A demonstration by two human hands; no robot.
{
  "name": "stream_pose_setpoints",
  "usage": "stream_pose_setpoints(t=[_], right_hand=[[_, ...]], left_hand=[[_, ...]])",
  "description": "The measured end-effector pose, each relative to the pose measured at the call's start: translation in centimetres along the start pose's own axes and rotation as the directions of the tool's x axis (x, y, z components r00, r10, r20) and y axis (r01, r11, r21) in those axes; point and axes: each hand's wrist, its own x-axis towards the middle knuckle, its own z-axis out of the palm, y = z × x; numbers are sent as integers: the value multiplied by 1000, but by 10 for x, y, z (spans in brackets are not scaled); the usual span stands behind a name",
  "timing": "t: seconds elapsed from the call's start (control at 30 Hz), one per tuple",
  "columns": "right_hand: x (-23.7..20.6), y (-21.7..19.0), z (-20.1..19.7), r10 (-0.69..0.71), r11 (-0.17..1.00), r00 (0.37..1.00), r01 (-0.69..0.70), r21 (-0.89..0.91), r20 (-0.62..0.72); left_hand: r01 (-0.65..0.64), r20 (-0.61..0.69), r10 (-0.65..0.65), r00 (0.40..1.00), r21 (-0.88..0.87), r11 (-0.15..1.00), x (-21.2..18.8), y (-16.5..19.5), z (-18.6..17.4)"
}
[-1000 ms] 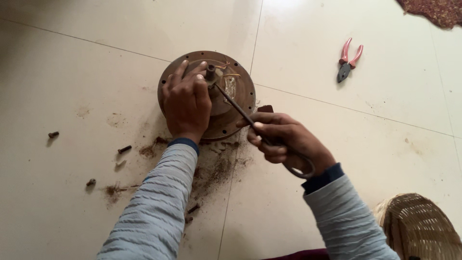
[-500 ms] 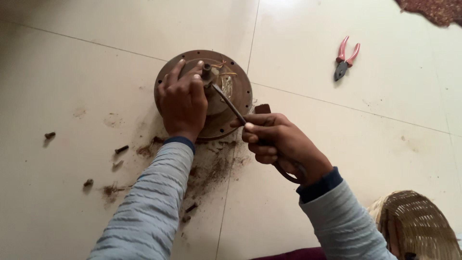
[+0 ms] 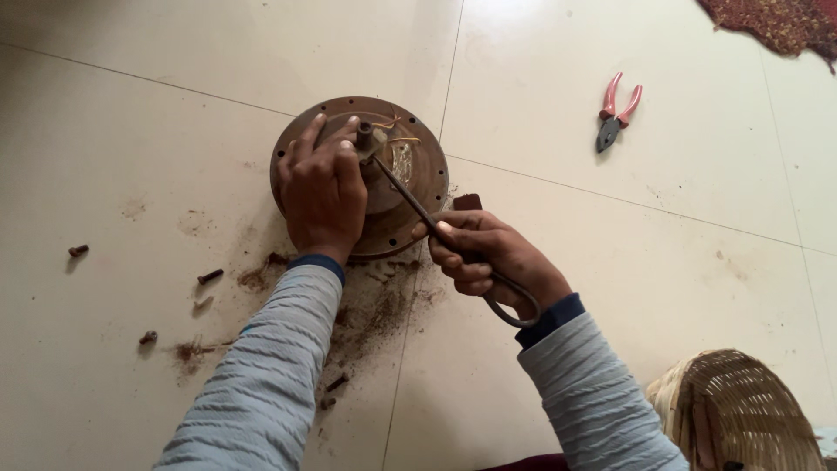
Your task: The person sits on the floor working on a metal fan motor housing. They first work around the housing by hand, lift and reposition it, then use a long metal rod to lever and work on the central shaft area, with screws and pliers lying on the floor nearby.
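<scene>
Rusty disc (image 3: 418, 187) under left hand (image 3: 323, 196)

Place: home floor used as makeshift repair spot
Floor: pale glossy tiles (image 3: 610, 262), rust dust around centre
Rug: dark red woven edge (image 3: 776, 22) at 1 o'clock
Basket: woven wicker (image 3: 741, 406) at 5 o'clock
Tools: pink-handled pliers (image 3: 615, 113) at 2 o'clock, loose rusty bolts (image 3: 209, 276) at 9 o'clock

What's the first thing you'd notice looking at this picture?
A rusty round metal disc lies mid-floor, the left hand pressing on it. The right hand grips a thin metal rod poking at its centre. Pink-handled pliers lie apart, upper right.
</scene>
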Motion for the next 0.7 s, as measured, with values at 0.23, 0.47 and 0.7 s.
stream_pose_setpoints(t=[0.23, 0.47, 0.7], right_hand=[[-3, -12, 8, 24, 999, 999, -25, -48, -27], [-2, -6, 14, 24, 999, 999, -23, 29, -45], [6, 5, 0, 19, 1000, 997, -18, -11, 77]], left_hand=[[23, 8, -23, 1000, -22, 999, 3, -2, -2], [40, 21, -39, 999, -20, 999, -1, -2, -4], [18, 14, -17, 1000, -28, 999, -1, 3, -4]])
